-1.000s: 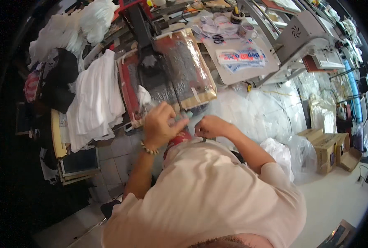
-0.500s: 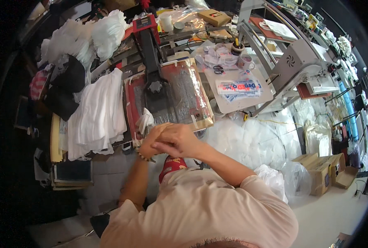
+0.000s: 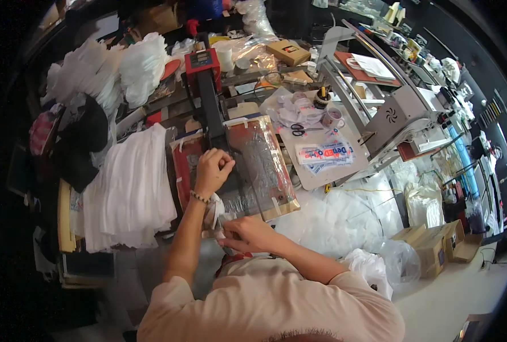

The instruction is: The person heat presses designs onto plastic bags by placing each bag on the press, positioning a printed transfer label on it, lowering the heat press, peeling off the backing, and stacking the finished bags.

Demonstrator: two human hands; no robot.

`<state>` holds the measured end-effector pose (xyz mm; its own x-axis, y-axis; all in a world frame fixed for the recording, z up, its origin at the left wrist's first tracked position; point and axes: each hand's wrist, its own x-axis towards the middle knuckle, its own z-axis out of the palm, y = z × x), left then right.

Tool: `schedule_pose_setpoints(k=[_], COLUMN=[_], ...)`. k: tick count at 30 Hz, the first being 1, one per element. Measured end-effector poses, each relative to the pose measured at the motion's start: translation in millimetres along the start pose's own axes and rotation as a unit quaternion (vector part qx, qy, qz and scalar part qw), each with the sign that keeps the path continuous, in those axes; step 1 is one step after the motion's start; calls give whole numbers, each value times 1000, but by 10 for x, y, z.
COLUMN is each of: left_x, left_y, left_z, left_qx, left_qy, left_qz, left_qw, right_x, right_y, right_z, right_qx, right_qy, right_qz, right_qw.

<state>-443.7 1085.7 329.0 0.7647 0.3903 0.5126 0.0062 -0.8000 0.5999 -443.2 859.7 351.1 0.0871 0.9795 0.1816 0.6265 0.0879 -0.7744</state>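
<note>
In front of me stands a heat press with a red control box [image 3: 203, 61], a black arm [image 3: 209, 102] and a wide platen [image 3: 256, 171] covered in wrinkled film and tape. My left hand [image 3: 212, 172], a beaded bracelet at its wrist, is curled over the middle of the press, where it hides the knob. Lower down, my right hand [image 3: 249, 233] is closed round the front handle, most of which the fingers cover. White cloth [image 3: 214, 210] is wrapped on the handle just beyond it.
A stack of white fabric [image 3: 131, 188] lies left of the press. On the right, a pale board [image 3: 322, 176] carries scissors [image 3: 299, 130], a mug [image 3: 333, 118] and printed sheets [image 3: 326, 155]. Beyond stands a grey machine [image 3: 396, 117]. Cardboard boxes [image 3: 436, 248] sit on the floor.
My hands were together at the front edge of the press. The left has moved forward onto the knob area; the right has come down to the handle. The view has shifted slightly.
</note>
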Motion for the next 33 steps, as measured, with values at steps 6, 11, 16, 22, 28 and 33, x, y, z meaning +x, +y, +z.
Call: schedule_pose_setpoints(k=[6,11,16,22,28,33], left_x=[0,-16,-55,-34,-46,-2], left_y=[-78,-62,-82,-66,-121,-23], left_z=[30,-4,2,9,29,-95], left_qx=[-12,-12,-13,-6,-3,-63], left_qy=[11,8,-6,2,4,-47], left_qz=[4,-3,-29,-6,-2,-46], left_qw=[1000,1000,999,1000,1000,996], right_x=[68,88,108,98,96,45], right_y=[-2,37,-66,-41,-126,-39], right_z=[-35,38,-3,-12,-47,18], right_qx=[51,19,27,47,24,14], right_qy=[-30,-10,-34,-34,-19,-5], right_qz=[54,35,73,63,60,51], right_qw=[997,999,996,996,998,999])
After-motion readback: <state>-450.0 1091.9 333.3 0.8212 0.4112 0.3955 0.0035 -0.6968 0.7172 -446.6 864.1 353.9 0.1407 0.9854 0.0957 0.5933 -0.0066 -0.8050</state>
